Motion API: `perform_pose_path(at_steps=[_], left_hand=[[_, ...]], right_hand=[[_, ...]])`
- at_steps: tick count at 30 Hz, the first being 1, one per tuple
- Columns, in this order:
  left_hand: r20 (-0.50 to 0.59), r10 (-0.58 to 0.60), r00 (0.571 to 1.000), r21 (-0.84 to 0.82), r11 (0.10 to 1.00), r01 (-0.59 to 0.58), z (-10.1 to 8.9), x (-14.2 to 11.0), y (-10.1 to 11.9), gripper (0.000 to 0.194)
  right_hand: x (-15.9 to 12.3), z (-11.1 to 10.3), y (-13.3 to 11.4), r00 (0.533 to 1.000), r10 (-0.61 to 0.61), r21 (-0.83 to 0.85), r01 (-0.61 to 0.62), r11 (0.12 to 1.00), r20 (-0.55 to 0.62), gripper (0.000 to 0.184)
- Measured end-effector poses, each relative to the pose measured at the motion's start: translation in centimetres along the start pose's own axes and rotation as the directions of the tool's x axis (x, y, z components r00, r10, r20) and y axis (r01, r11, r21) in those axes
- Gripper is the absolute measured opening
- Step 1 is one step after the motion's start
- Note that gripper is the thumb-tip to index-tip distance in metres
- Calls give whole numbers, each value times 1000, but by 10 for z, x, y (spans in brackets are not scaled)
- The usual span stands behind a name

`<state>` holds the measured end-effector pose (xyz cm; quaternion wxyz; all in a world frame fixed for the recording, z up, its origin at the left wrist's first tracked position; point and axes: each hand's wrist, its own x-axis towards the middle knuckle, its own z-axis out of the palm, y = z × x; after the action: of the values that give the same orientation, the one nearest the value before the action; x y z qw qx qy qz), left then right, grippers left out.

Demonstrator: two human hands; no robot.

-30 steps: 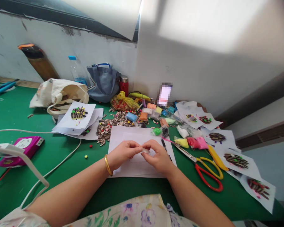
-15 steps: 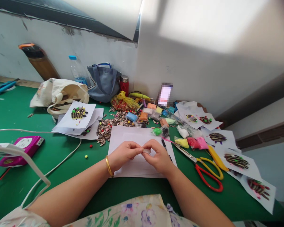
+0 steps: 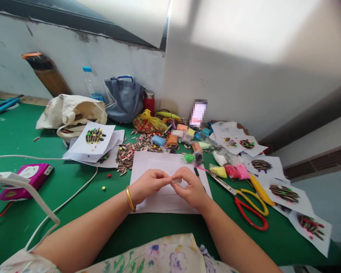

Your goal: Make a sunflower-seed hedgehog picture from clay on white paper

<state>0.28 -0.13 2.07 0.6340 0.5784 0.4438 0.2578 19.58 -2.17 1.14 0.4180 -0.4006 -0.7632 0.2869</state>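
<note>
Above a stack of white paper [image 3: 143,162], my left hand [image 3: 148,185] and my right hand [image 3: 191,189] meet fingertip to fingertip. Both pinch a small whitish piece [image 3: 176,181] that looks like soft clay; the fingers partly hide it. A gold bangle circles my left wrist. Partly on the paper, beside my right hand, lies a black pen [image 3: 197,172]. Scissors [image 3: 235,192] with red and yellow handles rest to the right. Behind the paper, sunflower seeds [image 3: 127,153] lie heaped with small coloured balls among them.
Bagged coloured clay [image 3: 172,140] spreads behind the paper. Sheets with seed pictures [image 3: 284,193] overlap at right, more [image 3: 95,138] at left. Bags [image 3: 125,100], a bottle [image 3: 93,87] and a phone [image 3: 199,113] stand along the wall. A white cable [image 3: 82,189] crosses the left side.
My fingers have shifted very slightly around the whitish piece, and less of it shows now. Everything else stays in place.
</note>
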Motion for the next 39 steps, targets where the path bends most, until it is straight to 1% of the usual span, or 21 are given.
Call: perform_pose_path(at_steps=[4, 10, 13, 16, 18, 21, 25, 29, 32, 36, 39], left_hand=[[6, 23, 1000, 27, 999, -23, -1, 1, 0, 41], [-23, 16, 1000, -10, 1000, -17, 0, 0, -1, 37], [-47, 21, 999, -42, 999, -23, 1, 0, 0, 37], [-60, 23, 998, -45, 999, -26, 2, -1, 1, 37], [-64, 26, 998, -18, 999, -27, 3, -1, 3, 37], [-88, 63, 994, 76, 996, -57, 3, -1, 5, 36], [-93, 145, 985, 194, 973, -125, 3, 1, 2, 34], [-74, 165, 983, 228, 963, -145, 3, 2, -2, 33], [-72, 167, 983, 223, 964, -148, 2, 3, -3, 32], [-77, 146, 986, 173, 976, -131, 2, 4, -4, 32], [-80, 118, 990, 112, 988, -109, 4, 3, -5, 32]], right_hand=[[0, 0, 0, 1000, 2, -1, -2, 1000, 15, 7], [-2, -2, 0, 996, 94, -1, -94, 996, 10, 22], [-2, -2, 0, 987, 158, 50, -157, 986, -13, 21], [-2, -2, 0, 979, 199, 112, -194, 975, -32, 17], [-1, -2, 1, 977, 212, 131, -206, 970, -37, 15], [-1, -2, 1, 974, 225, 124, -219, 968, -33, 14], [-1, -1, -1, 972, 234, 95, -233, 968, 5, 15], [-2, 1, 0, 975, 220, 71, -223, 972, 38, 15], [-2, 1, 0, 980, 197, 60, -199, 978, 42, 14], [-2, 1, -2, 989, 136, 42, -138, 989, 51, 18], [-2, 2, -2, 995, 96, 29, -97, 995, 36, 13]])
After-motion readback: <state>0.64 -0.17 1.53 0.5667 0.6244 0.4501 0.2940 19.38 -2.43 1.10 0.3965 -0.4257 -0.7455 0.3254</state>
